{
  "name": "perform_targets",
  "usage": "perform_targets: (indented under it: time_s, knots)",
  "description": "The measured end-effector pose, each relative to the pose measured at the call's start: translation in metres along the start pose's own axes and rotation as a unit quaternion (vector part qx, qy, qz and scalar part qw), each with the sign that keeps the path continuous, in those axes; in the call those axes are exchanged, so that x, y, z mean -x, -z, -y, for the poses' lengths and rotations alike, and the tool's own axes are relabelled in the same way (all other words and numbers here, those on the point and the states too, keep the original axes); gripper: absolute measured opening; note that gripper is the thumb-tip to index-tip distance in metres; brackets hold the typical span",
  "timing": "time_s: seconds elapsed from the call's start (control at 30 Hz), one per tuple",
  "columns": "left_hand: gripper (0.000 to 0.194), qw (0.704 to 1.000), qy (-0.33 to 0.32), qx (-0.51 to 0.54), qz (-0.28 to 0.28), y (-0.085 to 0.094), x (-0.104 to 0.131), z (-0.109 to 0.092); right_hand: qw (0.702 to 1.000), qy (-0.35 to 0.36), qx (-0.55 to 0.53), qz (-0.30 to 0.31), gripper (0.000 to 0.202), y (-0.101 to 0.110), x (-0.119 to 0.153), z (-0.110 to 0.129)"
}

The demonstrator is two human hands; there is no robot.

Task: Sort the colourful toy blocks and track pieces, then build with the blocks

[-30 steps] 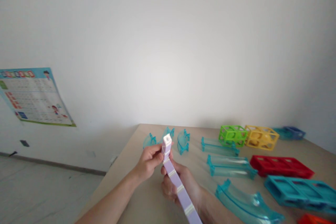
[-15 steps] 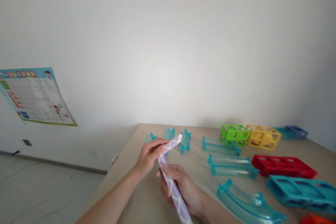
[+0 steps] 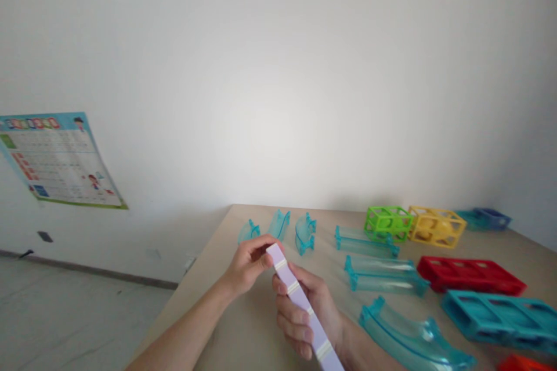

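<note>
Straightened again, the lilac rod (image 3: 300, 301), lower end cut off, sits gripped by both left hand (image 3: 250, 264) and right hand (image 3: 304, 313).

Beige table (image 3: 226, 324); clear track pieces (image 3: 383, 276); coloured frames (image 3: 470, 276).

Looks like a kid's playroom or home learning corner — a colourful children's chart (image 3: 58, 160) taped low on a bare white wall (image 3: 278, 69), and a plain beige table (image 3: 217, 278) covered in marble-run toy parts like clear teal track pieces (image 3: 383, 278) and bright plastic frame blocks (image 3: 435, 226).
</note>
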State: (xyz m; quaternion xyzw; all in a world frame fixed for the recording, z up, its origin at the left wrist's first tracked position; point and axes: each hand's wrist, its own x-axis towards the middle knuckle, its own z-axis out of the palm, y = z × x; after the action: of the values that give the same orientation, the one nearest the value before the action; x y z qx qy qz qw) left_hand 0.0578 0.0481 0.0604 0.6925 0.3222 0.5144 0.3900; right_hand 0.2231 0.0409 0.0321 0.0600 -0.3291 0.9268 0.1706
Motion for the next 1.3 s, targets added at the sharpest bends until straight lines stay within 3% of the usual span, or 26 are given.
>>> perform_targets:
  time_s: [0.27,0.4,0.47,0.6,0.7,0.8,0.93,1.2,1.3]
  knots:
    - [0.046,0.995,0.081,0.052,-0.021,-0.005,0.000,0.006,0.999,0.020,-0.025,0.007,0.033,-0.003,-0.001,0.001]
    - [0.042,0.991,0.118,0.060,-0.023,-0.006,-0.002,0.006,0.999,0.021,0.004,-0.045,0.035,0.002,-0.002,0.001]
    - [0.039,0.990,0.138,0.039,-0.011,-0.003,-0.003,0.005,0.993,0.031,0.041,-0.103,0.034,0.005,-0.002,0.001]
    - [0.036,0.980,0.198,0.006,0.032,0.008,-0.006,-0.001,0.952,0.075,0.163,-0.249,0.036,0.009,-0.003,-0.001]
    - [0.037,0.958,0.256,0.073,0.109,0.016,-0.005,-0.004,0.924,0.050,0.230,-0.300,0.040,0.006,-0.003,-0.001]
    - [0.037,0.940,0.302,0.112,0.109,0.017,-0.005,-0.003,0.886,0.039,0.310,-0.342,0.039,0.002,-0.001,0.001]
    - [0.039,0.948,0.299,0.079,0.072,0.012,-0.005,0.005,0.834,0.028,0.409,-0.370,0.038,0.002,0.002,0.003]
    - [0.041,0.962,0.256,0.045,0.087,0.010,-0.004,0.009,0.801,0.075,0.470,-0.364,0.039,0.006,0.002,0.002]
    - [0.041,0.963,0.259,0.006,0.078,0.007,-0.004,0.006,0.761,0.075,0.522,-0.379,0.037,0.003,0.001,0.005]
